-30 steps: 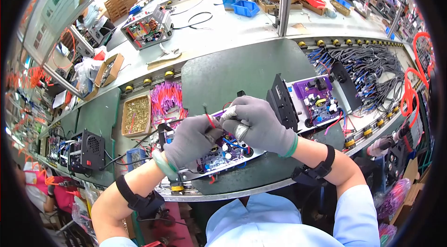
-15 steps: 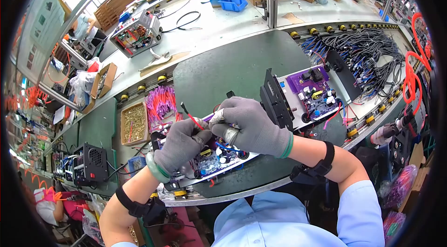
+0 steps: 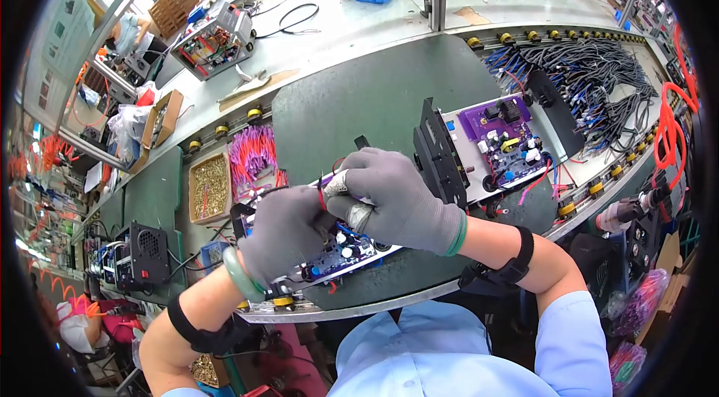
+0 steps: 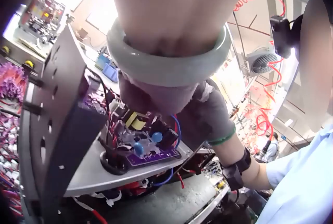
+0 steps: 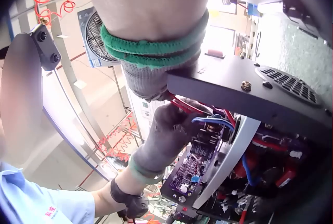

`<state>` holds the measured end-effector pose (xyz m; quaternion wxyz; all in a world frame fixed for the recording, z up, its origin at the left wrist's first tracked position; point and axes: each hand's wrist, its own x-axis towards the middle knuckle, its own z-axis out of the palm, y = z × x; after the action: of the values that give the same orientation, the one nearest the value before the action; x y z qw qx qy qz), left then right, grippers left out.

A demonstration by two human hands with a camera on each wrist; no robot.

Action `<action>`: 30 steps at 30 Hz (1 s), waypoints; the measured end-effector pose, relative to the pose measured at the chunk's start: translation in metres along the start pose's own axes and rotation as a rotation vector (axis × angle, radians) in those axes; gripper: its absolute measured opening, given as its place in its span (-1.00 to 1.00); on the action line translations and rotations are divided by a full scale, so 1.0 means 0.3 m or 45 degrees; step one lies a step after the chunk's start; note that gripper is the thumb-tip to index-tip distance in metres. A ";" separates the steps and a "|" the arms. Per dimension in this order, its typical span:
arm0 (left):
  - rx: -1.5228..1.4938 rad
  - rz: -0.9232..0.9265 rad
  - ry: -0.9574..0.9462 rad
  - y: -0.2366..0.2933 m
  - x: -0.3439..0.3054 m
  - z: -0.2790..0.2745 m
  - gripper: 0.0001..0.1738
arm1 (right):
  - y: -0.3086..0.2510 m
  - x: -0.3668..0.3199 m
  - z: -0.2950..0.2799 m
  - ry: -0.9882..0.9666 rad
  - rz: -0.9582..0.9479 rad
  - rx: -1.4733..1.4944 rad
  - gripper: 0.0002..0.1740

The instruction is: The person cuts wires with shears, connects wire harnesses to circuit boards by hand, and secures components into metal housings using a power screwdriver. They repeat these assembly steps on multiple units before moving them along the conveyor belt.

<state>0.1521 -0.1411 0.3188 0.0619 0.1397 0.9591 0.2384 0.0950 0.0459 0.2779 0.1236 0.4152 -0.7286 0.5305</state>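
Both gloved hands meet above a purple circuit board (image 3: 346,249) on a metal chassis. The left hand (image 3: 283,234) pinches a thin red wire (image 3: 322,193), fingers curled. The right hand (image 3: 397,198), tape round its thumb and finger, pinches at the same wire, its fingertips against the left hand's. In the right wrist view, red wires (image 5: 183,104) run between the hands and a blue wire (image 5: 213,122) loops beside them. The left wrist view shows the board (image 4: 151,156) beneath the hands, its wire ends hidden by the gloves.
A second chassis with a purple board (image 3: 494,123) and black panel (image 3: 438,157) stands to the right. Pink wires (image 3: 253,153) and a box of small brass parts (image 3: 210,187) lie left. Grey cables (image 3: 599,90) are heaped at the right; a black fan unit (image 3: 148,251) stands far left.
Both hands have shifted slightly left, still together over the board. The red wire's dark end, which stuck up above the left hand, now stands less visible between the hands.
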 end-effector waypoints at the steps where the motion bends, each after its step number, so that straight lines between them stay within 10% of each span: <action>1: 0.116 0.096 0.112 0.003 -0.007 0.027 -0.89 | 0.002 0.000 -0.003 0.002 0.005 0.007 -0.86; 7: 0.158 0.247 0.368 -0.003 -0.014 0.078 -0.74 | -0.005 0.010 -0.017 -0.088 -0.010 -0.028 -0.88; 12: 0.150 -0.220 -0.248 0.023 0.023 -0.042 -0.75 | -0.046 -0.004 -0.045 0.078 0.217 0.295 -0.82; 16: -0.817 0.029 0.018 0.088 0.045 -0.022 -0.82 | -0.059 -0.063 -0.096 0.164 0.209 0.113 -0.82; 23: -1.008 -0.155 -0.219 0.033 0.112 0.005 -0.79 | -0.046 -0.018 -0.153 0.062 -0.587 -1.133 -0.75; 27: -0.878 -0.073 -0.011 0.016 0.084 -0.001 -0.82 | -0.033 0.073 -0.149 -0.120 -0.765 -1.241 -0.78; 30: 0.173 0.223 0.464 0.000 0.067 0.004 -0.81 | -0.032 0.129 -0.118 -0.459 -0.588 -1.145 -0.81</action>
<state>0.1330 -0.1346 0.3168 -0.1429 0.1808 0.9526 0.1988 0.0686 0.0575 0.3227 0.2757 0.5555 -0.7832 0.0453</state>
